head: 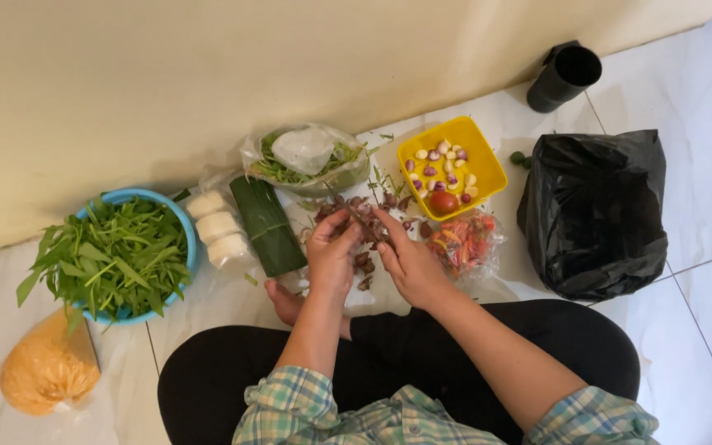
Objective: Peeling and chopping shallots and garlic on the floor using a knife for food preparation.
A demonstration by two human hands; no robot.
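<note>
The left hand [333,255] and right hand [408,262] met over a pile of dried red chillies [364,268] on the floor, both sets of fingers pinched narrow on one chilli [366,221] between them, beside the yellow bowl [488,169].

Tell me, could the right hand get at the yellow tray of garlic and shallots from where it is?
Probably yes. The right hand sits just below the yellow tray, whose top is open. Only dark dried chillies and a bag of red chillies lie near the way, low enough to pass over.
</note>
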